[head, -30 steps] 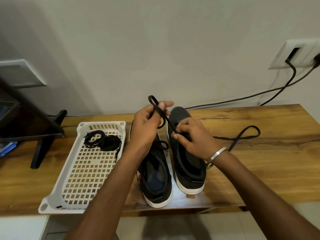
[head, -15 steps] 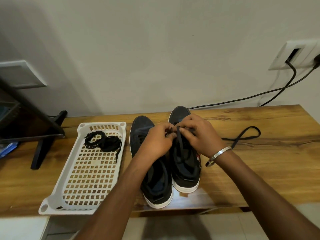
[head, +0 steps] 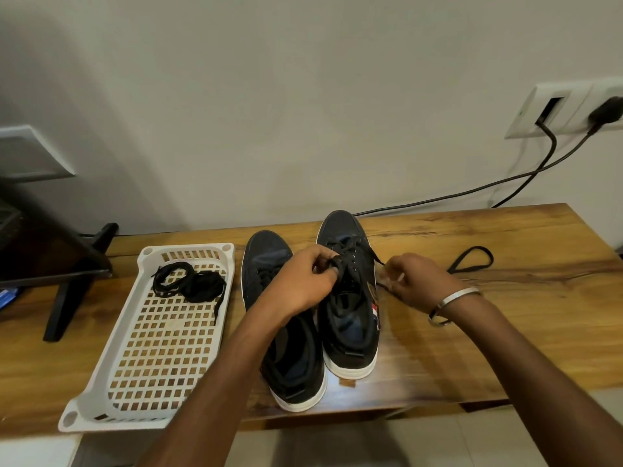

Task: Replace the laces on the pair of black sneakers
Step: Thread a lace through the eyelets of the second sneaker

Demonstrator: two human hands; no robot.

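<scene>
Two black sneakers with white soles stand side by side on the wooden table [head: 505,332], toes toward the wall. My left hand [head: 300,284] reaches across the left sneaker [head: 290,362] and pinches the black lace at the eyelets of the right sneaker [head: 350,318]. To the right of that shoe, my right hand [head: 414,281] pinches the same lace [head: 472,261], whose free end lies in a loop on the table. A bundle of black laces [head: 188,281] lies in the white basket [head: 111,382].
The white perforated basket sits left of the shoes, its near corner at the table's front edge. A dark stand [head: 67,264] occupies the far left. Black cables [head: 472,193] run from a wall socket [head: 566,109] down behind the table.
My right hand moved off the shoe's top to its right side, drawing the lace out sideways. My left hand came down from holding the lace up and now pinches it at the eyelets.
</scene>
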